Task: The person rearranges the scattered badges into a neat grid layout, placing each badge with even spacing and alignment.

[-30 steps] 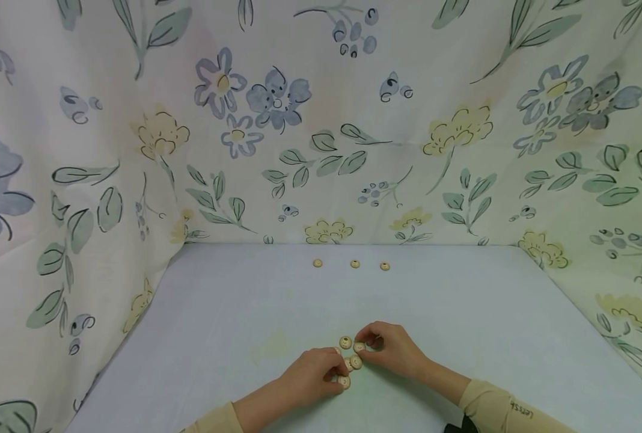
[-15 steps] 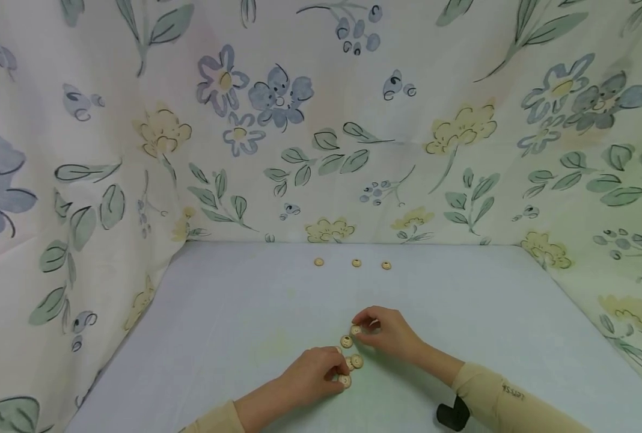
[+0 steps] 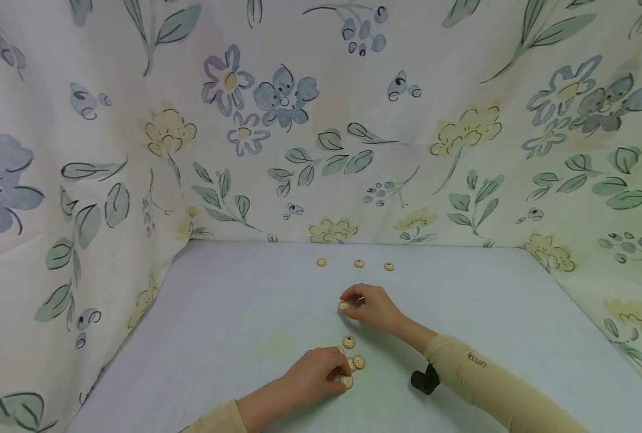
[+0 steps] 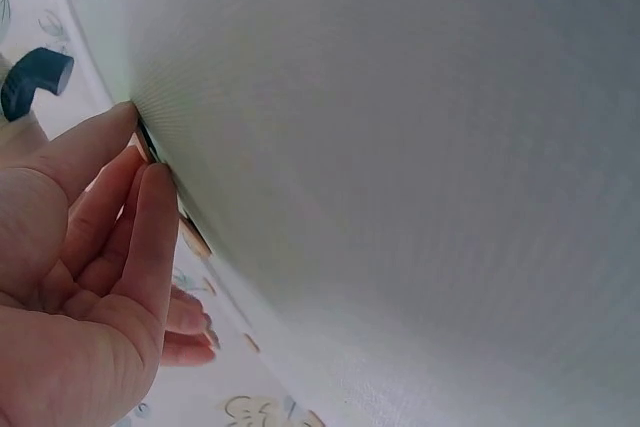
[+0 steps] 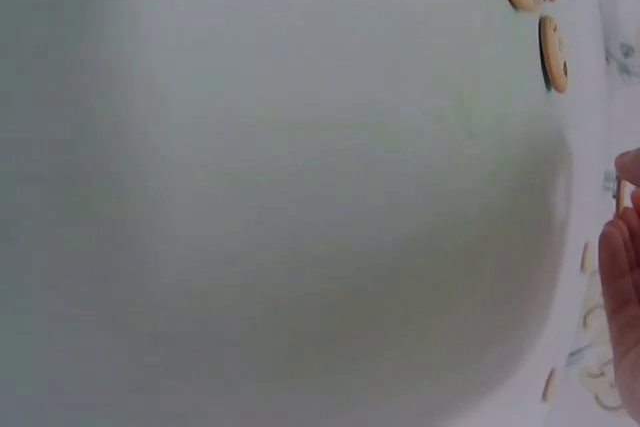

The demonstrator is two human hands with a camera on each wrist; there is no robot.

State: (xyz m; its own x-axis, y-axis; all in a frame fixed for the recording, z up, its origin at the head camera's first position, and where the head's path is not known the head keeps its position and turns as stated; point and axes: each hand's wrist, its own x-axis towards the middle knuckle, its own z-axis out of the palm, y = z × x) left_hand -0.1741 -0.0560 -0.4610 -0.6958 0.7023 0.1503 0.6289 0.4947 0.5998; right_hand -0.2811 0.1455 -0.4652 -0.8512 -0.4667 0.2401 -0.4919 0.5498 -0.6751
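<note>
My right hand [image 3: 372, 308] pinches a small round wooden disc [image 3: 344, 305] with dark printed marks between thumb and fingers, over the middle of the table. In the right wrist view only part of this hand [image 5: 622, 277] shows at the right edge. Nearer the front, my left hand [image 3: 317, 374] has its thumb and forefinger on either side of another wooden disc [image 3: 346, 382]. The left wrist view shows these fingertips [image 4: 155, 177] down at the tabletop. Beside them lie more discs, one overlapping disc [image 3: 359, 362] and a separate disc [image 3: 348, 342]; some are partly hidden by the left fingers.
Three discs lie in a spaced row near the far edge, left [image 3: 321, 262], middle [image 3: 359, 263] and right [image 3: 389, 266]. A floral cloth [image 3: 299, 120] surrounds the white table [image 3: 234, 313] at the back and sides. A black wrist device [image 3: 425, 379] hangs under the right sleeve.
My right hand has lifted a disc from the cluster and moved it away from me, slightly to the left. My left hand has stayed in place.
</note>
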